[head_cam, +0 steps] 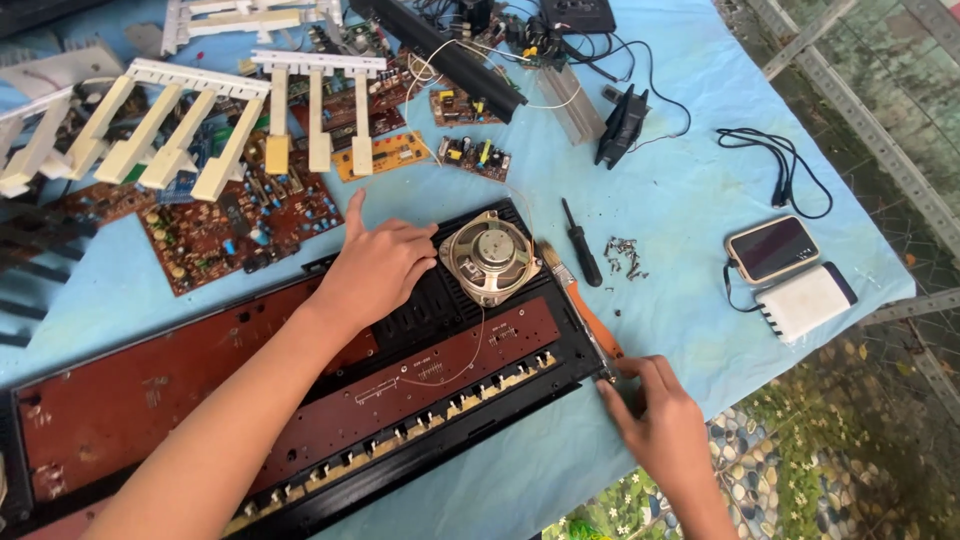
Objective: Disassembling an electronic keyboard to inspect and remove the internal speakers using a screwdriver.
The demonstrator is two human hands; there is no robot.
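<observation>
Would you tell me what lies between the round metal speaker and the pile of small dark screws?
In the head view, a wood-handled paintbrush and a black screwdriver lie between speaker and screws.

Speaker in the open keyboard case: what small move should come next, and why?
Probably lift the speaker a little out of its bay with the left hand, which already rests beside it. It looks loose, with screws lying out on the cloth. Go gently: a thin wire trails from it, and the right hand steadies the case corner.
</observation>
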